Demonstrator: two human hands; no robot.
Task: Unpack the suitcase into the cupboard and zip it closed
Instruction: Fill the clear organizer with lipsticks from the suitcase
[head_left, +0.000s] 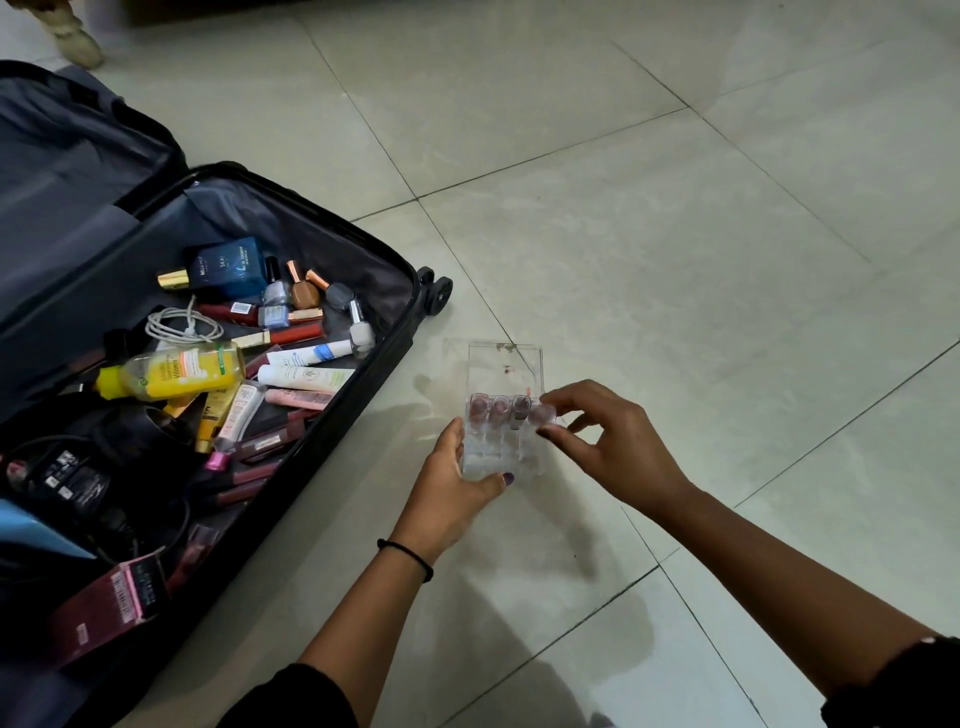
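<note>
Two hands: left hand (457, 493) gripping away-pointing clear case (506, 371), right hand's (618, 441) fingers (560, 434) pinching lipstick (540, 414).

Left grip (457, 488) cupped, thumb curled; right grip (613, 441) pinching.

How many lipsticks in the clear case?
4, in one row across the clear case: three lipsticks left of the right hand, the fourth pinched by it. More could be hidden.

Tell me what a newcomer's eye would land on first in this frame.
Centre: the left hand holds a clear lipstick case, and the right hand pinches the rightmost lipstick in it. At left, the open suitcase lies strewn with cosmetics, a yellow bottle brightest among them.
</note>
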